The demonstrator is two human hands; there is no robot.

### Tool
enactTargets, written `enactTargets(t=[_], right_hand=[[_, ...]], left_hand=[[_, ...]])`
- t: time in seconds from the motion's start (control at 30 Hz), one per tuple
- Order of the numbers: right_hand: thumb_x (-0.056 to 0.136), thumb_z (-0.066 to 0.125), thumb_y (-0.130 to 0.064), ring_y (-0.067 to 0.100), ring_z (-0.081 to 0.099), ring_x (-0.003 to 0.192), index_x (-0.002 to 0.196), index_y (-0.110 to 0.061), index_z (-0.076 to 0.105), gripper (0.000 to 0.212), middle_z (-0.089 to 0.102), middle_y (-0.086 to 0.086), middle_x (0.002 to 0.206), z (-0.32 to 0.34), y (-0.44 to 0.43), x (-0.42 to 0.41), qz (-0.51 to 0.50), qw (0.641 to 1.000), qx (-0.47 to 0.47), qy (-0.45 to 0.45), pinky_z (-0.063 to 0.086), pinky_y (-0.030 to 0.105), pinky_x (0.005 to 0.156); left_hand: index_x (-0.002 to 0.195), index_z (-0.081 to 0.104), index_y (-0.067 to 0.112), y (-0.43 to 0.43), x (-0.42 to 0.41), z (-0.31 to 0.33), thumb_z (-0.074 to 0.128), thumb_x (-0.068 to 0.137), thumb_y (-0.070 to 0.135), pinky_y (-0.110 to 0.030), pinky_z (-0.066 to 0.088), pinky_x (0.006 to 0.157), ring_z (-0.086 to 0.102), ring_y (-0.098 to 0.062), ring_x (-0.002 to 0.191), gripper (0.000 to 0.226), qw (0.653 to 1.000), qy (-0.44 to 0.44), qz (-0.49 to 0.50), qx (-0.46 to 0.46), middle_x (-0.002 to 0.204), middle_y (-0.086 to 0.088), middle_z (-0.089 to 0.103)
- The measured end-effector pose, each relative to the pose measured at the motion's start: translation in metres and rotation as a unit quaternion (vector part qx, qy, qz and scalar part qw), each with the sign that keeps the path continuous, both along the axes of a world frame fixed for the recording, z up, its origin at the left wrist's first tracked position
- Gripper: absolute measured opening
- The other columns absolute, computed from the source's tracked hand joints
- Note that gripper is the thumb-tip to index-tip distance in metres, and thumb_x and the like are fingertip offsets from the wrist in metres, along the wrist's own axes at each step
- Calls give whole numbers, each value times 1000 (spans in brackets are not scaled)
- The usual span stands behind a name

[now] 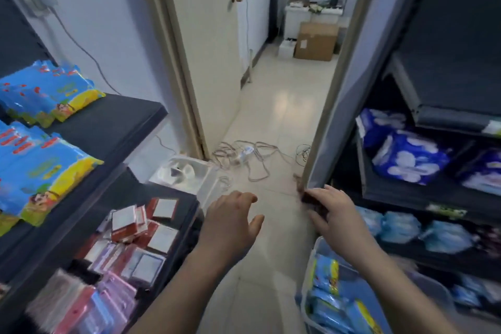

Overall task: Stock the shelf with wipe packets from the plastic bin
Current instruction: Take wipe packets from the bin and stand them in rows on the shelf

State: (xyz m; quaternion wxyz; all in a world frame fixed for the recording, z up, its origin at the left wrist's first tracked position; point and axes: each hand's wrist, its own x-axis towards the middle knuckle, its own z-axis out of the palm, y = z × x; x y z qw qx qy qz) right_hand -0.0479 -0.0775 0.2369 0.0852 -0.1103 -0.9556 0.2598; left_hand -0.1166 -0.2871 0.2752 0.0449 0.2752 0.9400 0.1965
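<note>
Blue-and-yellow wipe packets [329, 293] fill the clear plastic bin [315, 248] at the bottom right. More of the same packets lie stacked on the dark left shelf, one pile on the upper board [48, 92] and one on the board below [40, 171]. My left hand [230, 222] hovers over the floor in the middle, fingers spread, holding nothing. My right hand [334, 214] hangs above the far rim of the bin, fingers apart and empty, close to the corner of the right shelf unit.
The upper left board [113, 119] has bare room to the right of the packets. Red and pink small boxes [135, 228] fill the lowest left shelf. Blue packs [406, 157] sit on the right shelves. Cables [244, 154] and a white fan [184, 171] lie on the floor by the doorway.
</note>
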Motion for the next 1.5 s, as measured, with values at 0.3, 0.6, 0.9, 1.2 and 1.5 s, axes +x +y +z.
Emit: enactTargets(t=[0.3,0.6,0.9,1.2,1.5], right_hand=[[92,58,-21,20,35,135,135,-18,49,44,48,1,141,-74,120,140,-153,975,-60,-148,25,32,111],[83,62,-10,25,51,120,126,-11,58,44,59,8,128,-184,196,225,-168,948,-103,-251,32,27,103],[87,59,-9,26,53,116,125,-12,59,38,62,10,121,-284,193,234,-191,928,-169,-270,35,27,96],[85,60,-10,34,60,102,104,-9,69,21,69,15,104,-370,190,222,-227,915,-178,-284,48,43,83],[85,56,-10,31,60,89,98,-13,67,17,67,12,94,-425,186,218,-245,900,-187,-308,44,35,67]], left_hand=[[129,50,26,131,75,-83,48,92,42,-33,41,97,51,-17,116,40,985,-126,-85,-84,125,5,54],[118,56,19,208,129,-204,55,90,34,-32,46,87,57,-24,109,32,943,-264,-66,-193,119,-4,59],[126,53,9,228,131,-337,55,92,34,-30,44,85,56,-27,113,43,902,-343,28,-260,124,-11,60],[108,56,11,243,130,-437,48,86,62,-31,46,72,63,-26,95,56,880,-302,28,-366,103,-6,65],[88,62,19,245,127,-449,74,66,51,-31,49,66,64,-26,80,41,901,-362,170,-166,85,-3,67]])
